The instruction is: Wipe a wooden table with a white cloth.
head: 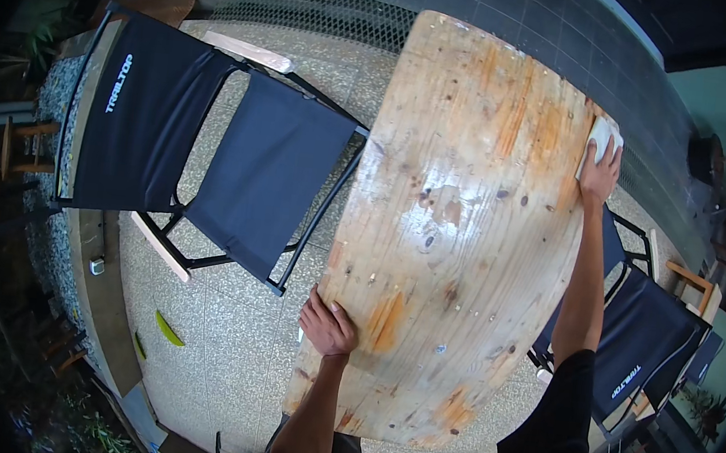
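Observation:
A worn wooden table top (466, 251) with knots and orange-brown patches stretches in front of me. At its far right edge my right hand (599, 175) presses on a folded white cloth (606, 134), fingers spread over it. My left hand (330, 328) grips the table's near left edge, its fingers curled over the rim. A small white bit shows just below those fingers; what it is cannot be made out. Light glints off a glossy patch in the middle of the wood.
To the left stands a black folding chair (276, 164) with wooden armrests, close against the table. Another black folding chair (637, 335) is at the right. Green leaves (168, 329) lie on the speckled floor (223, 358). A metal grating (312, 15) runs beyond the table.

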{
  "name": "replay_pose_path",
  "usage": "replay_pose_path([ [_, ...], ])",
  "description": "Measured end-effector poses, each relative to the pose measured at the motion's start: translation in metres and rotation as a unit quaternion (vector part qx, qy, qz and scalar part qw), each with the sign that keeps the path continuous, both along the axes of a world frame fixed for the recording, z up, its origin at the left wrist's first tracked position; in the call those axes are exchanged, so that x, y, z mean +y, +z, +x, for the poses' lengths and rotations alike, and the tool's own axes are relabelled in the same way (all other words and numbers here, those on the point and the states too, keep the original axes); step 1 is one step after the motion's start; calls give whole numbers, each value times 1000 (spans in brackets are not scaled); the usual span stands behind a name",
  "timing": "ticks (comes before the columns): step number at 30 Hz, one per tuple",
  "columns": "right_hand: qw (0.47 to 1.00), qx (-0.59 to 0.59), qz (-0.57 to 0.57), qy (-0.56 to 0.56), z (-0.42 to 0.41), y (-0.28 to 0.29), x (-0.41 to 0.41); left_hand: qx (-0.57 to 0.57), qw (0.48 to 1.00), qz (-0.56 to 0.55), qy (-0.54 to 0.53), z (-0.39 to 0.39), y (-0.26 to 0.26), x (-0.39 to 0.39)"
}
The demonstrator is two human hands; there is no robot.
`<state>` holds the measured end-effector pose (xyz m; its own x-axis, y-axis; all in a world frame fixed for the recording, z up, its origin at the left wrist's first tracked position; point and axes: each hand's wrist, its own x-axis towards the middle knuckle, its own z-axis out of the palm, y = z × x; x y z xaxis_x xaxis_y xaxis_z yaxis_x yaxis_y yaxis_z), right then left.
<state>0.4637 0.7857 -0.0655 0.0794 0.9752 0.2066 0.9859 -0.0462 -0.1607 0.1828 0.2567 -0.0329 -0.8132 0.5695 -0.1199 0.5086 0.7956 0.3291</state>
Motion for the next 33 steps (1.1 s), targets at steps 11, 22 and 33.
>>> replay_pose_path([
  [11, 992, 98, -2, -78, 26, 32, -259, 33, 999, -3, -6, 0, -2, 0],
  [22, 948, 118, -126, -268, 73, 31, -395, 35, 999, -4, -3, 3, -1, 0],
  [33, 940, 65, -169, -288, 42, 37, -166, 39, 999, 3, -3, 5, 2, 5],
])
